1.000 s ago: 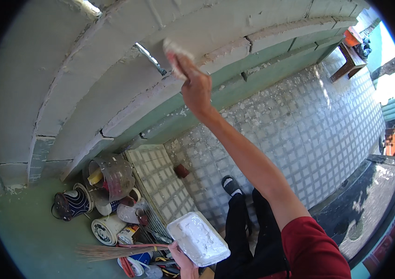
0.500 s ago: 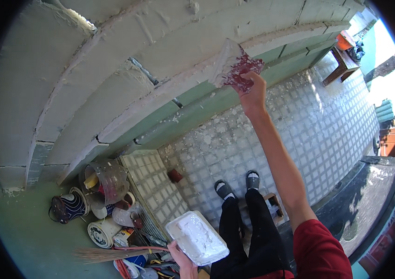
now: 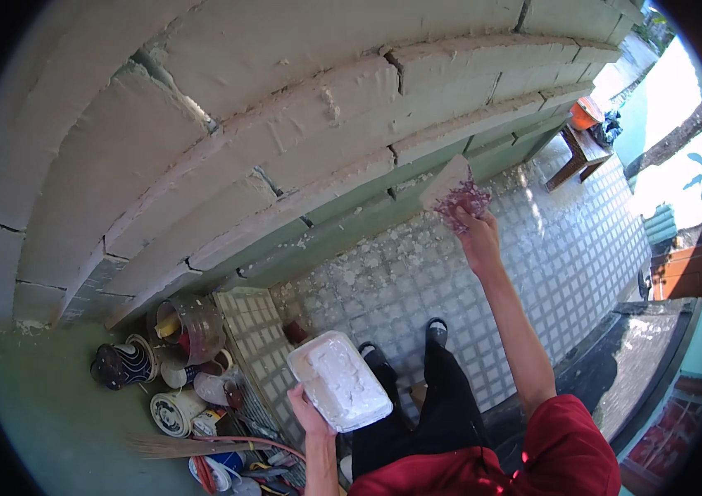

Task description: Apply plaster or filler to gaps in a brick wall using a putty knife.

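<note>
My right hand (image 3: 480,241) is closed around a wide putty knife (image 3: 460,198) with a dark red handle spattered with white. Its pale blade points up and left, in front of the lower part of the block wall (image 3: 318,107); whether it touches the wall I cannot tell. In my left hand (image 3: 311,415) I grip the left edge of a white rectangular tray (image 3: 302,360), held low over my legs. White putty (image 3: 342,379) covers much of the tray's bottom. Smeared whitish plaster coats the wall's upper blocks, with dark gaps at several joints.
Buckets (image 3: 176,413), a clear tub (image 3: 202,331) and a straw broom (image 3: 177,446) crowd the lower left beside a tiled step (image 3: 250,331). White flecks dot the tiled floor (image 3: 417,273). A small table (image 3: 575,161) stands at the far right.
My right hand has come down and a little right with the putty knife, away from the upper wall. The tray in my left hand has risen and shifted slightly left. The view has tilted.
</note>
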Demonstrator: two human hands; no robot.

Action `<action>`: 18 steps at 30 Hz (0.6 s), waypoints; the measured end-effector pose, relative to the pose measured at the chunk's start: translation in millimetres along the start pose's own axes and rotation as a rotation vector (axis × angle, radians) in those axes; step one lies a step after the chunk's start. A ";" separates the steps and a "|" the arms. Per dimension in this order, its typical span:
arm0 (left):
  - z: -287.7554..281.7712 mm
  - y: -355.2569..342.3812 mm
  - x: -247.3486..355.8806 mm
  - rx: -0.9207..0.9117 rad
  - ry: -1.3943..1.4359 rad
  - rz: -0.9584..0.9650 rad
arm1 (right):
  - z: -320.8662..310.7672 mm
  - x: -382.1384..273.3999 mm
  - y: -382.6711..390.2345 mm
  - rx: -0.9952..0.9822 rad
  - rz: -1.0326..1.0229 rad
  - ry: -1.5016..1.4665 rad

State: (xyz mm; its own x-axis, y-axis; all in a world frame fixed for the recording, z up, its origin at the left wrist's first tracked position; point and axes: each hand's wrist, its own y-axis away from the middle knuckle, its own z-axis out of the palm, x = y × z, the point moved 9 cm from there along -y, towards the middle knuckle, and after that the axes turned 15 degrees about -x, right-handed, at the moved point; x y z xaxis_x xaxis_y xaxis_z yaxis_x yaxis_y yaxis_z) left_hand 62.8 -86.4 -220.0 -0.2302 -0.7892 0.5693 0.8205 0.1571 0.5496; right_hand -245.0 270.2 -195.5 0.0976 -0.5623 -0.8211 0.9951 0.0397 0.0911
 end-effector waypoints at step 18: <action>-0.8 7.3 -143.2 0.388 -0.014 -0.098 | 123.1 -13.1 -122.0 -0.067 -1.167 1.378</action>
State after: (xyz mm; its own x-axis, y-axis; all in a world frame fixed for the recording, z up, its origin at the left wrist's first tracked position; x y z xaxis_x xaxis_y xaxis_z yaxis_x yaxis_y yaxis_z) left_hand 102.2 27.3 -298.1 -0.3073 -0.8037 0.5096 0.5363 0.2962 0.7904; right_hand -370.0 171.0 -126.5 -0.6687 0.6925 -0.2707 0.5514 0.2176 -0.8054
